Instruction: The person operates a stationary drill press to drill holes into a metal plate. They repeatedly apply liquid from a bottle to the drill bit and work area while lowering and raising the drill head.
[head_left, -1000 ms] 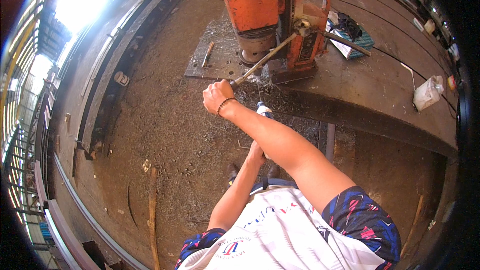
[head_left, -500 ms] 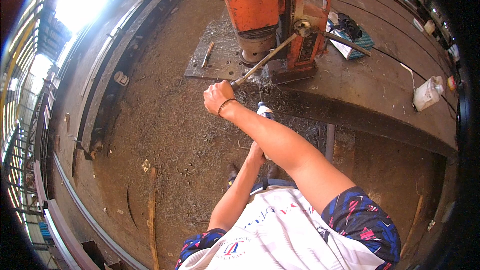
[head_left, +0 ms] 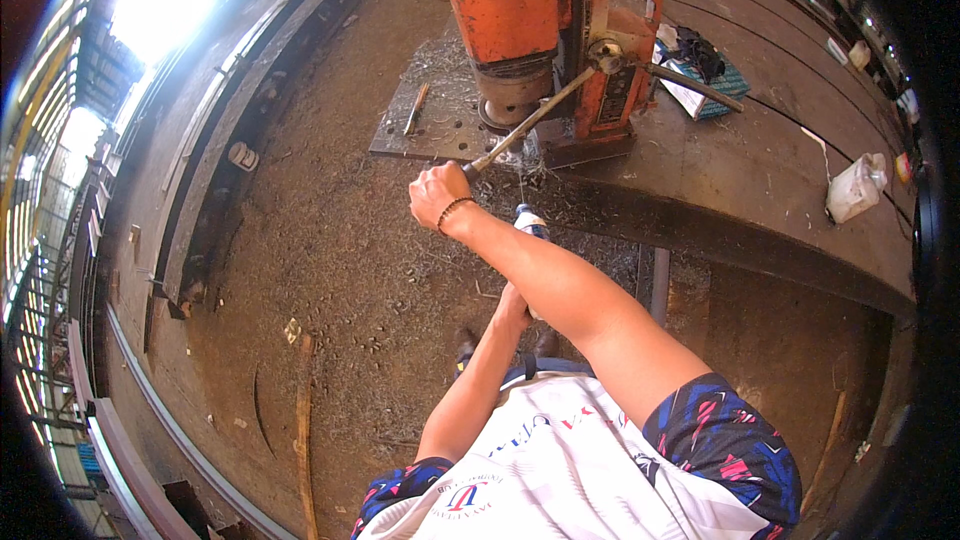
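My right hand (head_left: 437, 194) is wrapped round the grip at the end of a long feed lever (head_left: 535, 122). That lever joins the hub of an orange drill press (head_left: 503, 15), probably a magnetic-base drill. Under my right forearm, my left hand (head_left: 514, 306) is closed round a plastic squeeze bottle (head_left: 532, 223), mostly hidden by the forearm. From the bottle's tip a thin stream rises toward the drill's lower end. Beneath the drill lies a steel plate (head_left: 390, 136) with several holes, strewn with metal shavings. A short rod-like tool (head_left: 416, 108) rests on it.
A steel beam (head_left: 740, 210) runs rightward from the drill. On it stand a translucent jug (head_left: 856, 187) and a teal box (head_left: 722, 90) with dark cloth and paper. Shavings litter the brown ground. A white cup (head_left: 243, 156) and a wooden strip (head_left: 305, 440) lie to the left.
Almost everything holds still. My right hand and the lever's end have shifted very slightly to the right; my left hand keeps the bottle in the same place.
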`<action>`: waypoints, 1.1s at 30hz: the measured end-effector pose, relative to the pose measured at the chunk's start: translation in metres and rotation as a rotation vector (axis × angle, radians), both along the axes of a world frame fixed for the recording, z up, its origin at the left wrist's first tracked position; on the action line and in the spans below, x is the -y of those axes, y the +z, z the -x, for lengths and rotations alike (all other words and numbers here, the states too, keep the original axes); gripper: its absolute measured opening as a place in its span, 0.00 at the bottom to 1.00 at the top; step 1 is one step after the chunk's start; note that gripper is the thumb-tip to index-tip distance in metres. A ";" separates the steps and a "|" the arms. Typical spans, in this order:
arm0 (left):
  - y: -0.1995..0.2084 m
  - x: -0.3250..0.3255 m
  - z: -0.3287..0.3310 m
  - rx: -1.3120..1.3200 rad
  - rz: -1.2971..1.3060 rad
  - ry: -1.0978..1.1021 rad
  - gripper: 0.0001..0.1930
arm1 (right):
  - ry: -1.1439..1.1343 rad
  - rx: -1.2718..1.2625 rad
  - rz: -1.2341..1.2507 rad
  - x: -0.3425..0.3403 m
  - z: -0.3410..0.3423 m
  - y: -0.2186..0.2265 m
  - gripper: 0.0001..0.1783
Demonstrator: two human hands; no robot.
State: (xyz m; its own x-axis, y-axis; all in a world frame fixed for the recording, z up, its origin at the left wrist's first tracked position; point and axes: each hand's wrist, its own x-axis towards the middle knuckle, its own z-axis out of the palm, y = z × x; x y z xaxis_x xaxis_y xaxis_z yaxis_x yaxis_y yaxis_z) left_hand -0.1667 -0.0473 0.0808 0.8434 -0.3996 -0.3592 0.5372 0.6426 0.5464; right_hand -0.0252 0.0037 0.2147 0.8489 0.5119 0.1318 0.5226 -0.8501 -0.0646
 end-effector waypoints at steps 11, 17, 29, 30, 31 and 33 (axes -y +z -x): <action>0.000 -0.002 0.000 -0.009 -0.009 0.001 0.10 | -0.002 -0.004 0.008 0.001 0.001 0.000 0.12; -0.001 -0.004 0.003 -0.020 -0.028 0.008 0.10 | -0.004 -0.007 0.017 0.001 0.002 0.002 0.12; -0.005 -0.005 0.004 0.007 -0.050 0.003 0.20 | -0.001 0.010 0.029 0.001 0.002 -0.002 0.12; -0.001 -0.005 0.004 -0.010 -0.024 -0.002 0.20 | -0.002 0.016 0.022 0.001 0.002 -0.003 0.12; -0.002 -0.006 0.003 0.005 -0.015 -0.012 0.21 | 0.000 0.021 0.025 0.001 0.002 -0.003 0.12; -0.008 -0.006 0.001 0.027 0.006 -0.038 0.21 | 0.000 0.024 0.035 0.002 0.001 -0.005 0.12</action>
